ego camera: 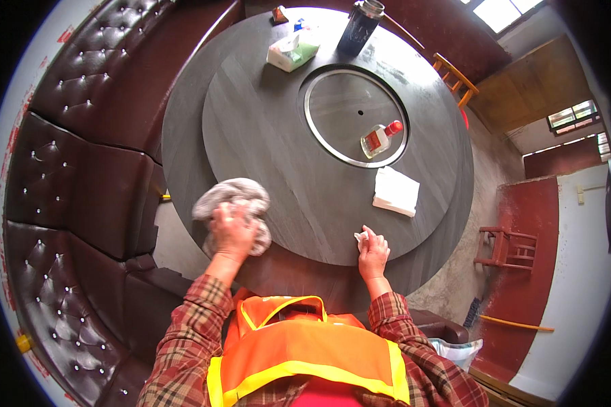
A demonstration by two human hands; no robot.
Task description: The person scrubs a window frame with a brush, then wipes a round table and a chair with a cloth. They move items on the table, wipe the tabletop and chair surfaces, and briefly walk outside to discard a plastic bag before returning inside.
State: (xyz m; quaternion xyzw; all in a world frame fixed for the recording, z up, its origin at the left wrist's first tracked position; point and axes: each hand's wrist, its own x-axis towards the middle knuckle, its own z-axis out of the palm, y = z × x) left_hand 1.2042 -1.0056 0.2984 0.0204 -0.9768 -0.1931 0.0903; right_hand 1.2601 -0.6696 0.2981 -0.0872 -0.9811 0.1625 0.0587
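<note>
My left hand (232, 231) presses a bunched grey-and-white cloth (232, 192) onto the left front of a round dark table (183, 132). The cloth overlaps the edge of the raised turntable (265, 142). Over the turntable's front right edge, my right hand (372, 252) pinches a small crumpled white tissue (359, 236) between thumb and fingers. A folded white stack of napkins or paper (395, 192) lies just beyond my right hand. Farther in, a clear glass bottle with a red cap (380, 139) stands inside a metal ring (310, 124).
At the far side are a tissue pack (293, 51), a dark open-topped jar (359, 28) and a small brown packet (279, 15). A tufted maroon leather sofa (76, 168) curves along the left. To the right are a wooden chair (506, 248) and a broom (514, 323).
</note>
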